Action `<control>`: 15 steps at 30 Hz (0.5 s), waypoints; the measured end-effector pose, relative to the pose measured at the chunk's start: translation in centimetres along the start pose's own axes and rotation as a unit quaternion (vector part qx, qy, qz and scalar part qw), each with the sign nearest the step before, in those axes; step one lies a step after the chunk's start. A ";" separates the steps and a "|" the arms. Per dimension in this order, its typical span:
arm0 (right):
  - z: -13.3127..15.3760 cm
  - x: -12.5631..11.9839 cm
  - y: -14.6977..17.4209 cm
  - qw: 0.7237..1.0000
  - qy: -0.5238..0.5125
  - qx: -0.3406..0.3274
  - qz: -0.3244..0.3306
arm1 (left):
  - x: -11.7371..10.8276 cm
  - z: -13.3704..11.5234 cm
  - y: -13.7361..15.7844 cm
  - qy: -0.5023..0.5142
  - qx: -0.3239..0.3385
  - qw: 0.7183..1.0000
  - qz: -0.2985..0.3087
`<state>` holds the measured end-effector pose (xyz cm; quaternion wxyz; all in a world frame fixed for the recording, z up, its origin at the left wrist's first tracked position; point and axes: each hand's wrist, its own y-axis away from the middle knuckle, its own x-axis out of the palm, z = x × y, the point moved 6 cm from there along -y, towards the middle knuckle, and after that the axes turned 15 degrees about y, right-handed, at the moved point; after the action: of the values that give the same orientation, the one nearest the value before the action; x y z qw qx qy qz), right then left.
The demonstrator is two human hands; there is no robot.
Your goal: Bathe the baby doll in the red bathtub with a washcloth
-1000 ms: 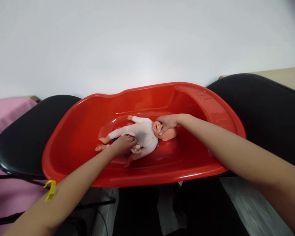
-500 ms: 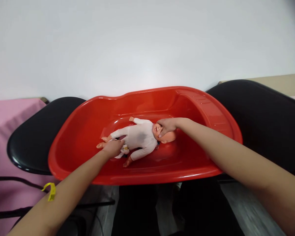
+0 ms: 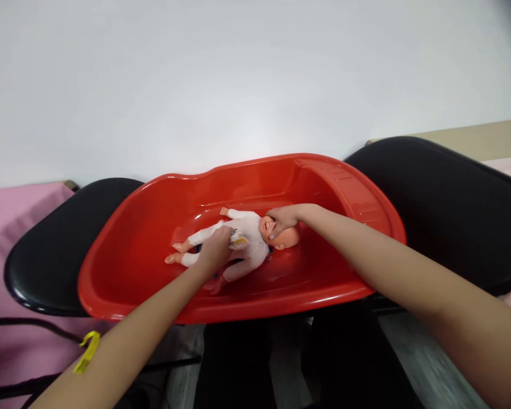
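A baby doll (image 3: 252,228) in a white long-sleeved suit lies on its back in a red baby bathtub (image 3: 123,264), head to the right and feet to the left. Over its belly, my left hand (image 3: 217,249) is closed on a small white and yellow cloth-like piece (image 3: 239,241), partly hidden by the fingers. My right hand (image 3: 284,217) grips the doll's head from above, with thumb and fingers across the face. The doll's far arm is stretched out; its near arm rests toward the tub's front wall.
The tub rests between two black chairs, a left one (image 3: 46,255) and a right one (image 3: 443,210). Behind it rises a white wall (image 3: 238,74). Pink cloth (image 3: 21,221) covers a surface at left. My dark-clothed legs (image 3: 238,363) are below the tub's front rim.
My left hand has moved right and up, from the doll's legs to its belly, carrying the white and yellow piece. My right hand stays on the head. The view has shifted slightly.
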<state>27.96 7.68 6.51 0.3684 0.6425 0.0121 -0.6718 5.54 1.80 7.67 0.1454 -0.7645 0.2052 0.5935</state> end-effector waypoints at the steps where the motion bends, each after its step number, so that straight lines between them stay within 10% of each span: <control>1: 0.0 -0.1 0.0 1.000 0.007 0.004 -0.002 | 0.3 -1.6 -0.6 0.000 0.038 0.999 -0.003; 9: 0.0 -0.3 -0.1 1.000 0.003 -0.010 0.001 | 4.7 -6.7 -1.6 -0.018 0.290 0.956 0.049; 15: 0.7 -0.4 0.1 1.000 -0.004 -0.028 0.007 | 5.6 -5.7 -1.0 0.089 0.202 0.966 0.138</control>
<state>27.36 7.49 7.05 0.3910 0.6293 0.0254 -0.6712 11.99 -0.78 3.65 0.1943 -0.7332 0.4366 0.4838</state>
